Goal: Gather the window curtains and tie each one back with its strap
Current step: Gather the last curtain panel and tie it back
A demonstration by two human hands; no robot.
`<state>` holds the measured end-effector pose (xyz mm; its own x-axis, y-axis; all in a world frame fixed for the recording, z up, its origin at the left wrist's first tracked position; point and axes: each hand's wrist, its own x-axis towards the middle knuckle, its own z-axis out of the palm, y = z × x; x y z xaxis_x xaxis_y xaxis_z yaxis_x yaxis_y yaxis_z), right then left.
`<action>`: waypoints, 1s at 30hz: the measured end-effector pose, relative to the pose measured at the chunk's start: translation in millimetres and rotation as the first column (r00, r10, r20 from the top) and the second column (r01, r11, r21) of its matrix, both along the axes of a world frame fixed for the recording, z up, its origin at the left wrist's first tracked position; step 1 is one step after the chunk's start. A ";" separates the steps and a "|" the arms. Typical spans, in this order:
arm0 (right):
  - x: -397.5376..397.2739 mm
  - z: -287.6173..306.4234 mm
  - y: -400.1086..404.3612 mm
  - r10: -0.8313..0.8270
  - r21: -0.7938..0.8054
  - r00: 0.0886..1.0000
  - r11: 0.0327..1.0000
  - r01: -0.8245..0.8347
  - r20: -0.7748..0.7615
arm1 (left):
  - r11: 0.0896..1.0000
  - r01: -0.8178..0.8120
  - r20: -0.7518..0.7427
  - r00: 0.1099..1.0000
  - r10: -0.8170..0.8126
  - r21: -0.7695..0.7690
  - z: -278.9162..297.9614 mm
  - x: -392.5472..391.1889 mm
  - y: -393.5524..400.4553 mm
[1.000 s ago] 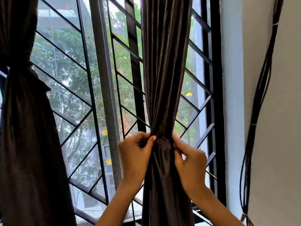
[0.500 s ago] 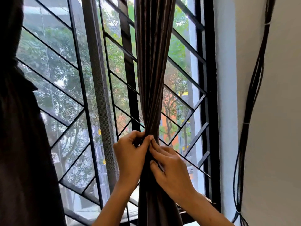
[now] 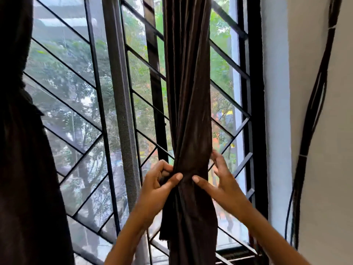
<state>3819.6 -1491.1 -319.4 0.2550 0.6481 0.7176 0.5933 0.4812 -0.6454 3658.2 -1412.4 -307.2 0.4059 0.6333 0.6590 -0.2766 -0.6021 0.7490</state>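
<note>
Head view. The gathered curtain [image 3: 188, 115] is a dark brown fabric with a faint sheen, drawn into a narrow column of lengthwise pleats. Its long axis runs vertically, from the top edge of the picture to the bottom edge, in front of the right half of the window. The pleats twist and narrow at the waist, where the hands meet it, and spread again below. A strap cannot be told apart from the folds.

The left hand [image 3: 155, 186] reaches up from below with its fingers curled round the left edge of the waist and its thumb pressed across the front; it grips the fabric. The right hand [image 3: 222, 181] rises at the right edge with fingers straight and spread; one fingertip touches the front of the folds, the other fingers lie beside and behind the right edge.

A second dark curtain [image 3: 24, 150] hangs at the left edge. The black metal window grille [image 3: 86, 104] has slanted bars. Black cables [image 3: 313, 119] run down the white wall [image 3: 328, 169].
</note>
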 end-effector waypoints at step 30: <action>8.9 39.2 -38.2 0.057 -0.148 0.980 0.985 -0.086 -0.192 | 0.841 -0.505 0.007 0.858 0.514 0.193 4.1 17.3 -35.8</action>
